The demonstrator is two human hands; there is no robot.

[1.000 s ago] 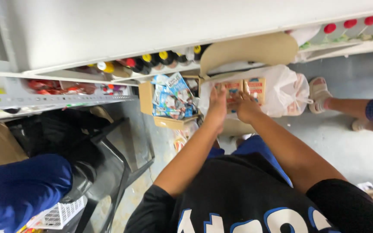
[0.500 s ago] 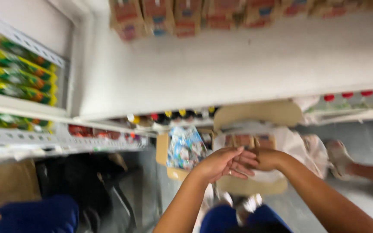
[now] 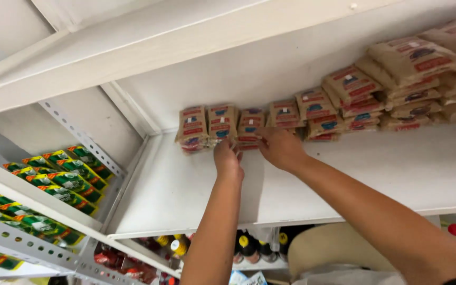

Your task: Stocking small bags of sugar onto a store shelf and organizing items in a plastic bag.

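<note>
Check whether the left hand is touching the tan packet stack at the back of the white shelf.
Touching. The head view shows the left hand with its fingertips against the lower front of a tan packet stack; no gap of white shelf shows between them.

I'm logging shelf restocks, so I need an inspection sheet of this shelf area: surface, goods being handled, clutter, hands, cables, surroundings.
Surface: white metal shelf, front part bare.
Job's things: tan flat packets with red and blue labels stacked in a row along the back wall.
Clutter: nothing seen.
Hands: left hand touching the packets, grip hidden; right hand at the next stack, grip hidden.
Cables: nothing seen.
Surroundings: green pouches on the left shelves; dark bottles with coloured caps below.
</note>
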